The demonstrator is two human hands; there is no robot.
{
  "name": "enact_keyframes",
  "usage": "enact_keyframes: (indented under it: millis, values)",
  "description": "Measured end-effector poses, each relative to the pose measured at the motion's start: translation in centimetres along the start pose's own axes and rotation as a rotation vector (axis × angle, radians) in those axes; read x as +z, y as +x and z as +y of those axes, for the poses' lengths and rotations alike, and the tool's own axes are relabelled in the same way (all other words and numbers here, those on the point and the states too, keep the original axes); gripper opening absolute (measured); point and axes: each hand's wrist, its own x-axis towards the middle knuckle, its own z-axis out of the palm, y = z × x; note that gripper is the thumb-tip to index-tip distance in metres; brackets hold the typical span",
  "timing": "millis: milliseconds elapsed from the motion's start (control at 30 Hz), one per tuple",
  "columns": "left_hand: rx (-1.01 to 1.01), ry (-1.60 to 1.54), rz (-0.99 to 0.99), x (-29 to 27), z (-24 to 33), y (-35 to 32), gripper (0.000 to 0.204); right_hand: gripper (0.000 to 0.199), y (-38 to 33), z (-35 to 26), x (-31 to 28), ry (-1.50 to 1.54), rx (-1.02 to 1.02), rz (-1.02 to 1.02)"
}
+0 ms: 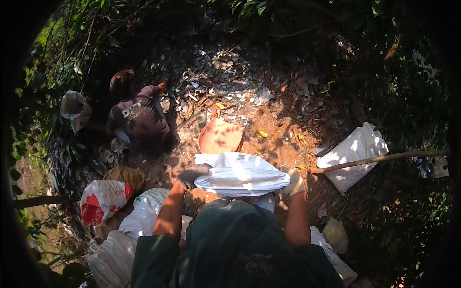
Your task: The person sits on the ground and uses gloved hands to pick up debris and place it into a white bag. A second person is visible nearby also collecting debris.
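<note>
A white woven sack [242, 175] stretches sideways in front of my body, held at both ends. My left hand [194, 175], in a dark grey glove, is closed on its left end. At the right end my right hand [294, 181], in a pale glove, grips the sack's edge; its fingers are partly hidden. Just beyond the sack lies an orange, shallow scoop-like pan [222, 136] on the ground, touched by dappled light. The sack covers or borders the pan's near edge.
A co-worker [139, 113] crouches at the left, reaching toward a heap of broken shards [218, 79]. Full sacks [103, 199] stand at the near left, and a white sack [353, 156] stands at the right behind a branch [384, 158]. An upright sack [76, 108] is at the far left.
</note>
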Motion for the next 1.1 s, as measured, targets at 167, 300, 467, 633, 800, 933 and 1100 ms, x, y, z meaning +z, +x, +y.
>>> enact_keyframes:
  millis: [167,300,467,633,800,933,1100]
  values:
    - [-0.511,0.288,0.283,0.4,-0.5,-2.7,0.032,0.026,0.0,-0.7,1.3,-0.293,-0.125,-0.078]
    - [-0.708,0.181,0.878,1.5,-4.2,-2.3,0.034,0.036,-2.1,-0.1,7.0,-1.109,-0.325,-0.092]
    - [-0.309,0.963,0.638,4.1,-10.6,0.8,0.037,0.026,-0.5,3.7,8.7,-1.711,-0.241,0.366]
    - [-0.223,-0.139,0.618,7.8,-5.3,6.9,0.028,0.025,4.1,8.2,1.9,-1.599,-0.210,0.622]
    - [-0.274,-0.444,-0.212,5.5,-3.8,2.5,0.041,0.033,1.0,2.0,-3.0,-1.235,-0.803,-0.149]
    - [-0.757,-1.191,-0.200,1.5,4.9,-0.4,0.050,0.040,-5.2,-1.1,-4.8,-0.328,0.107,-0.055]
    - [-0.553,0.146,-0.120,2.3,4.7,2.5,0.051,0.045,-5.0,-0.4,-3.4,-0.513,0.044,0.173]
